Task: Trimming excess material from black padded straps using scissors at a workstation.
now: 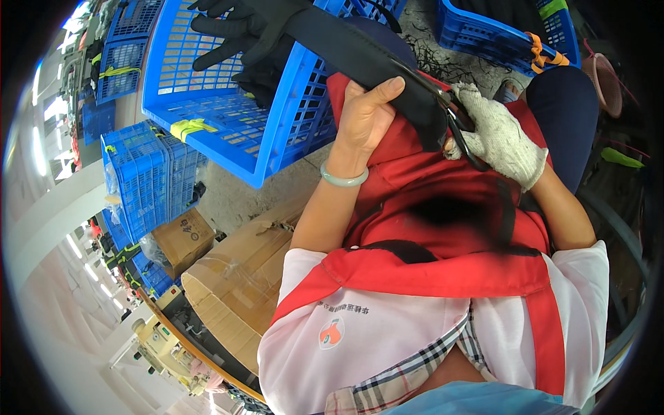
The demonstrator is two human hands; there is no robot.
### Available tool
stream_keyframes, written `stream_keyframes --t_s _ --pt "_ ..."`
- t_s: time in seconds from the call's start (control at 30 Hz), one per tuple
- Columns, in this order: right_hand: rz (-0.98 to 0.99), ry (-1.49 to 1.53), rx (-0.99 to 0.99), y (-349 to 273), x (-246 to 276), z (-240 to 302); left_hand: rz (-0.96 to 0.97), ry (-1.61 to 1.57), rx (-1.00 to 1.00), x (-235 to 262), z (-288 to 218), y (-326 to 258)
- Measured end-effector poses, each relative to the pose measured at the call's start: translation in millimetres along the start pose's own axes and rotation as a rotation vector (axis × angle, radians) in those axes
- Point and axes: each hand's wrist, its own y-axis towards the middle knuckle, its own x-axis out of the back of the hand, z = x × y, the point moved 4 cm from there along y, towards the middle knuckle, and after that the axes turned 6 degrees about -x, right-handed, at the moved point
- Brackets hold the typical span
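A long black glove [339, 50] stretches across the upper middle, its fingers over the blue crate and its cuff end above my lap. My bare left hand [366, 121], with a pale green bangle at the wrist, closes on the cuff, thumb on top. A white knitted work glove covers my right hand [499, 135]. It is closed round the black handles of a pair of scissors [458, 128], whose blades lie against the cuff's edge; I cannot tell whether they are parted.
A blue plastic crate [273, 131] with more black gloves stands before my left side. Another blue crate [484, 38] with dark items is at the far right. Black scraps [453, 41] litter the floor. Cardboard [242, 277] and stacked blue crates [138, 176] are on the left.
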Motion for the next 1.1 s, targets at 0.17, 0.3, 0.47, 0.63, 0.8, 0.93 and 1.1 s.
stream_keyframes --t_s 0.17,0.3,0.47,0.63,0.8,0.93,1.1 --pt "0.094 0.162 -0.067 2.5 -4.4 -9.7 0.005 -0.015 -0.010 -1.8 -0.7 -0.6" --pt "-0.021 0.112 0.133 1.7 -3.0 -10.8 0.034 0.005 -0.036 -2.0 1.4 -2.1" --pt "0.034 0.122 0.010 1.6 2.5 -4.8 0.026 0.004 -0.043 2.1 -4.5 -4.1" --pt "-0.200 -0.222 0.163 6.1 -1.4 -6.1 -0.002 -0.006 -0.043 1.8 -6.6 1.2" --pt "-0.126 -0.147 0.132 9.6 -2.9 -5.5 -0.016 -0.016 -0.036 0.8 -4.6 -0.2" --pt "-0.105 -0.139 0.111 10.3 -4.2 -5.6 0.003 -0.001 -0.031 1.0 -4.0 -1.1" --pt "-0.095 -0.158 0.200 10.5 2.2 -8.2 -0.021 -0.029 -0.030 -1.0 -12.9 -2.1"
